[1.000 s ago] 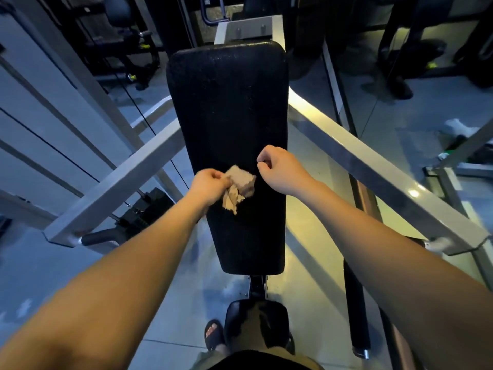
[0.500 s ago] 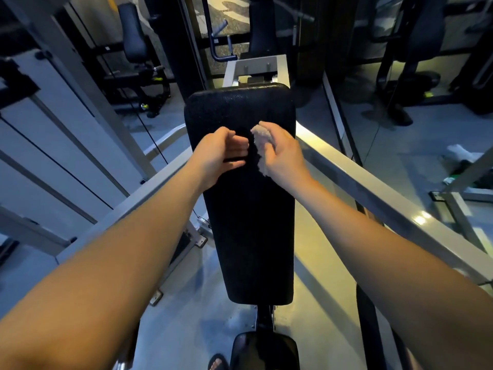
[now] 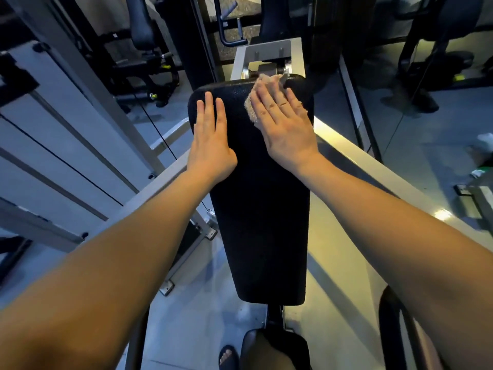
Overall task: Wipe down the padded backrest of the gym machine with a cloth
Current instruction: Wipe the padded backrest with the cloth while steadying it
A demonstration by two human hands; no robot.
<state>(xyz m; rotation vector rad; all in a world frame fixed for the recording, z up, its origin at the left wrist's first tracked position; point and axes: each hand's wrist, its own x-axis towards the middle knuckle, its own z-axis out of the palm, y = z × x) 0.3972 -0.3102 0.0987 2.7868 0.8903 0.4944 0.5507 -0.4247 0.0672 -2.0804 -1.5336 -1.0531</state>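
Note:
The black padded backrest (image 3: 261, 209) runs lengthwise through the middle of the view, its top end far from me. A small beige cloth (image 3: 264, 81) lies flat at the pad's top right corner. My right hand (image 3: 285, 124) presses on the cloth with straight fingers, covering most of it. My left hand (image 3: 210, 140) rests flat on the pad's top left part, fingers straight, touching no cloth.
Grey metal frame bars (image 3: 373, 169) cross under the pad on both sides. A white bracket (image 3: 266, 53) sits beyond the pad's top. A black seat (image 3: 274, 348) and a sandalled foot (image 3: 228, 356) are below. Other gym machines (image 3: 149, 57) stand at the back.
The cloth passed from my left hand to my right. Both hands moved up the pad and flattened out, the right one now pressing the cloth at the top corner.

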